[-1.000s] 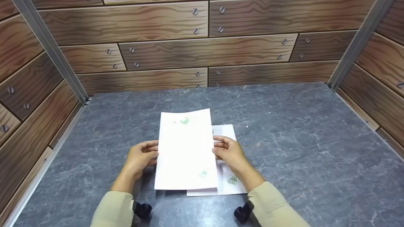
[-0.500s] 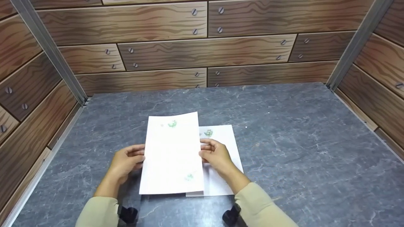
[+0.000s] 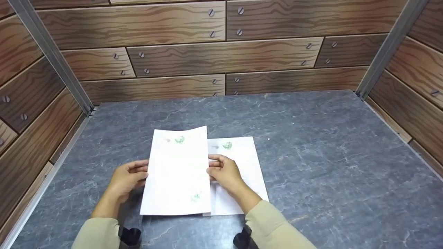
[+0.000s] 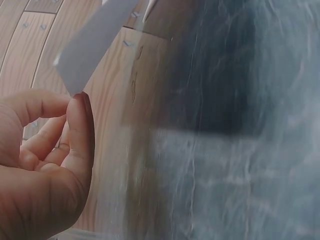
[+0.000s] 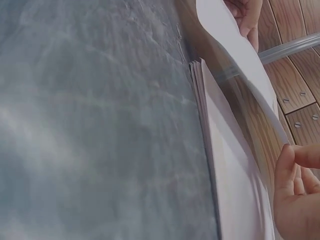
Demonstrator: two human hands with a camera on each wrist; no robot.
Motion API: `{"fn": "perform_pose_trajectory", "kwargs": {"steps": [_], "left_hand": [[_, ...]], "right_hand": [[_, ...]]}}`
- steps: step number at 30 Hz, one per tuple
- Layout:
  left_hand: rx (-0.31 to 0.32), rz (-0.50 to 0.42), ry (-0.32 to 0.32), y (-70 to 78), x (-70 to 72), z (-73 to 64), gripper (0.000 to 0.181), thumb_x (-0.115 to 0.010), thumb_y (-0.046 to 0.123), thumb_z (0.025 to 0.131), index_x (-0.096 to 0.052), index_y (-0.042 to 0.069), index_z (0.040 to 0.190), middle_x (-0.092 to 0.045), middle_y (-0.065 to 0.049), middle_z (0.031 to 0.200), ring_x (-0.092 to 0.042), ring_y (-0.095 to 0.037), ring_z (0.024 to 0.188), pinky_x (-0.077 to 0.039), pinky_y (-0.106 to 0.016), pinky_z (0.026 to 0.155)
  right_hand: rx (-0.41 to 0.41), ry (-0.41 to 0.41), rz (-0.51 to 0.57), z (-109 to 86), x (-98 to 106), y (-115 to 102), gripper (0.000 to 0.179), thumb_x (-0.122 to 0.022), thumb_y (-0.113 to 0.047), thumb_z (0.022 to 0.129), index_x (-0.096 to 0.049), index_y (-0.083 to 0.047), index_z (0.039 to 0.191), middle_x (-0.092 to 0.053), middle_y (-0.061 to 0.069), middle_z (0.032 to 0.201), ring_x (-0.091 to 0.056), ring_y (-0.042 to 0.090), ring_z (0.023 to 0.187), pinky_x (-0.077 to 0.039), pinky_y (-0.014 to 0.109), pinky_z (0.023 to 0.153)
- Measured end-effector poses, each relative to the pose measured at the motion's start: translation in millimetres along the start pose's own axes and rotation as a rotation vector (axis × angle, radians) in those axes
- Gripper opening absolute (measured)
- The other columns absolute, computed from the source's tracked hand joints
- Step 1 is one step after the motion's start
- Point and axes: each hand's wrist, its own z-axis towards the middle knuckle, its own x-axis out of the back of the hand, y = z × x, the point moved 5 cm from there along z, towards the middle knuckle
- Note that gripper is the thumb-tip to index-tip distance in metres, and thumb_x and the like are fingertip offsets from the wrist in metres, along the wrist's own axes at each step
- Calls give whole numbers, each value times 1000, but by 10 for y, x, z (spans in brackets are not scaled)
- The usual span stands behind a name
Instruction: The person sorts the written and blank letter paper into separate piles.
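A white sheet of paper [image 3: 176, 173] with small green prints near its top and lower right is held up between both hands. My left hand [image 3: 125, 180] pinches its left edge; the left wrist view shows thumb and finger meeting at the paper's edge [image 4: 95, 55]. On the opposite edge, my right hand [image 3: 225, 173] pinches the sheet. Below and to the right lies a white paper stack [image 3: 251, 169] with a similar green print, partly covered by the sheet and right hand. In the right wrist view several layers show at the stack's edge [image 5: 202, 95], with the held sheet bowed above it.
The table [image 3: 328, 155] has a dark grey marbled top that reflects light. Wood-patterned walls [image 3: 173, 58] enclose it at the back and sides, with metal posts [image 3: 52, 58] at the corners. A tiny white speck [image 3: 268, 139] lies right of the papers.
Both hands have carried the sheet leftward and slightly toward the person, uncovering more of the stack beneath, including its upper green print. The grip on both edges stays the same.
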Motion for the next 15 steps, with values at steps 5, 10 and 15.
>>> {"fn": "perform_pose_trajectory", "kwargs": {"steps": [5,10,15], "left_hand": [[2,26,5,-8,61,-8,42,-58,-5,87,-53,-9,128,-63,-11,104,-62,-13,82,-56,-26,68],[1,14,-3,-22,118,-15,43,-58,-6,87,-51,-10,129,-64,-9,101,-63,-12,81,-56,-26,67],[6,9,-8,-39,164,1,44,-58,-7,87,-50,-11,130,-64,-8,100,-62,-12,81,-55,-26,68]], "right_hand": [[-15,-11,-19,3,-66,5,41,-62,6,87,-57,0,126,-60,11,102,-62,18,83,-56,28,69],[-16,-6,-34,4,-139,14,40,-62,6,86,-57,0,126,-61,10,101,-62,17,83,-56,27,68],[-15,12,-46,11,-199,23,39,-62,8,85,-59,1,124,-61,10,98,-61,16,81,-56,26,65]]}}
